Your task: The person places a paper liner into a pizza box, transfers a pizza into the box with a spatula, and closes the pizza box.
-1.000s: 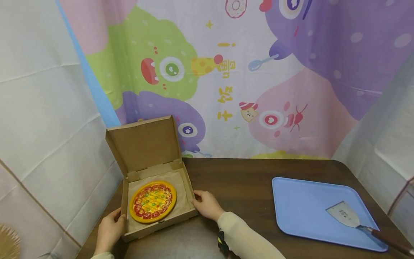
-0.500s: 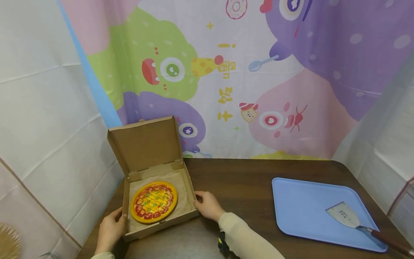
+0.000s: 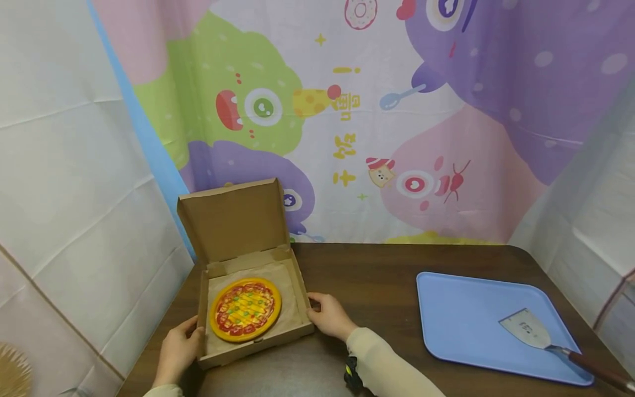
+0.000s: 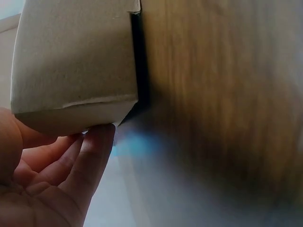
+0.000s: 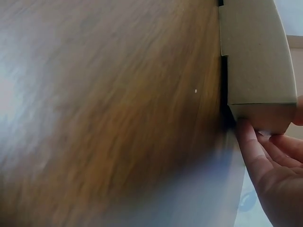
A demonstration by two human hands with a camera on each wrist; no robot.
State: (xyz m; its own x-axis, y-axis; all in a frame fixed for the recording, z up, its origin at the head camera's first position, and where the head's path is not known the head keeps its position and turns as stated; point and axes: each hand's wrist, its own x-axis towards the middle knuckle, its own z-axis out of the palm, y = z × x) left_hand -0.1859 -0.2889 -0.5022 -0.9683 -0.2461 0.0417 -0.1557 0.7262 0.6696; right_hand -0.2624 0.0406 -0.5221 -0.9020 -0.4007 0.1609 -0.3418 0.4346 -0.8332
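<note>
An open cardboard pizza box [image 3: 233, 223] stands at the left of the table, its lid raised at the back. Inside it, on brown paper, lies a round toy-like pizza [image 3: 245, 310] with a yellow rim and red, yellow and green topping. My left hand [image 3: 179, 348] grips the box's left wall near the front corner. On the opposite wall, my right hand [image 3: 331, 315] holds the box in the same way. Both wrist views show fingers [image 4: 90, 161] against the outer cardboard side [image 5: 258, 56], with the thumbs at the wall's upper edge, partly cut off.
A blue tray [image 3: 466, 314] lies on the right of the dark wooden table [image 3: 357, 270]. On it rests a wide metal spatula [image 3: 528, 329], whose brown handle sticks out over the tray's front right corner. A cartoon-printed curtain [image 3: 322, 220] hangs behind the table.
The pizza box, with the pizza inside, has slid a little to the right across the table. Both hands have moved along with it, keeping their hold. Tray and spatula stay put.
</note>
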